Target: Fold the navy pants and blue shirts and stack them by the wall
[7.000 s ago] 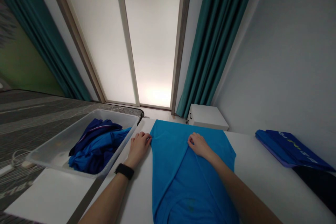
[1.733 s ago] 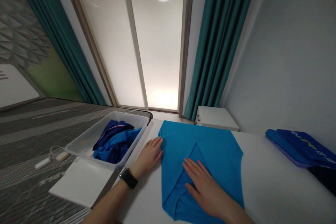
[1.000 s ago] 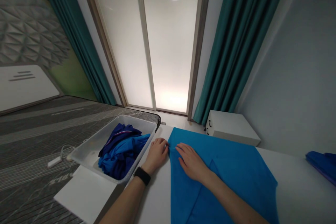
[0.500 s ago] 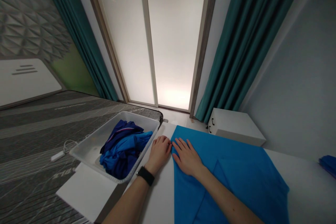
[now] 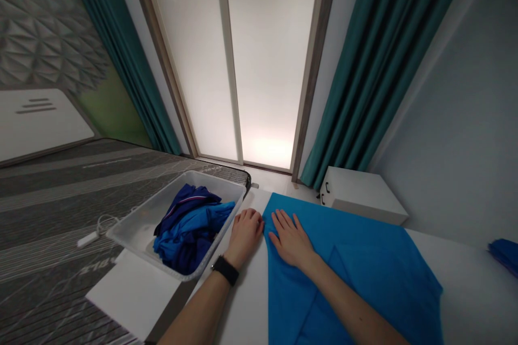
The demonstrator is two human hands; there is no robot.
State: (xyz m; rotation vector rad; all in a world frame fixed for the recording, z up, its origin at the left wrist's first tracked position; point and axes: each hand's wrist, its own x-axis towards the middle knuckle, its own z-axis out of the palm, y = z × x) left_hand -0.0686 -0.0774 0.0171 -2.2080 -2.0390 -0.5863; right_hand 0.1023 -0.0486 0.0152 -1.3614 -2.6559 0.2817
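A bright blue garment lies spread over the white table, with a folded-over layer showing on its right part. My right hand rests flat on its upper left area, fingers stretched out. At the garment's left edge is my left hand, a black watch on its wrist. Its fingers are curled, with the fingertips at the cloth's edge, pinching it. To the left, a translucent plastic bin holds crumpled blue and navy clothes.
A bed with a dark striped cover stretches along the left, with a white cable adapter on it. Beyond the table stands a white drawer cabinet. Another blue cloth lies at the far right.
My right hand has slid slightly up and to the right over the cloth. My left hand has hardly moved.
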